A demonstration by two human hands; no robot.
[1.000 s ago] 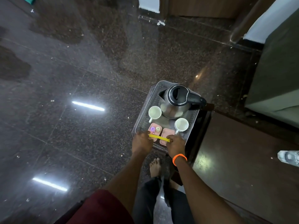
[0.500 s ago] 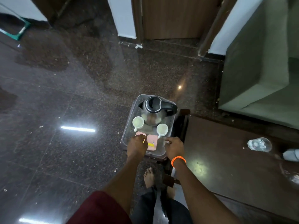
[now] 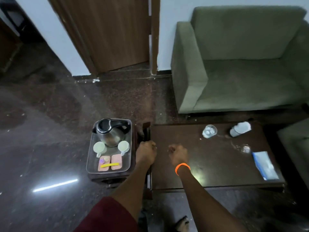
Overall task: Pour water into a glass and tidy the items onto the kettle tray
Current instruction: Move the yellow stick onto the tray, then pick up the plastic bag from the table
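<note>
The clear kettle tray [image 3: 128, 158] sits on a small dark stand left of the table. It holds a steel kettle [image 3: 110, 133], two white cups [image 3: 99, 147] [image 3: 123, 146], two pink sachets [image 3: 116, 161] and a yellow stick [image 3: 109, 165]. A glass with water [image 3: 209, 131] and a plastic bottle [image 3: 240, 129] stand on the far part of the dark table [image 3: 209, 164]. My left hand [image 3: 146, 152] is over the table's left edge and my right hand [image 3: 178, 154] over the tabletop. Both have curled fingers and hold nothing.
A blue and white packet [image 3: 265, 164] lies at the table's right end. A green sofa [image 3: 237, 64] stands behind the table, and a wooden door [image 3: 115, 34] is at the back. The dark polished floor [image 3: 41, 139] spreads to the left.
Both hands left the tray and moved right over the table's left part. The yellow stick now lies on the sachets. My view rose and turned right, showing the sofa, glass and bottle.
</note>
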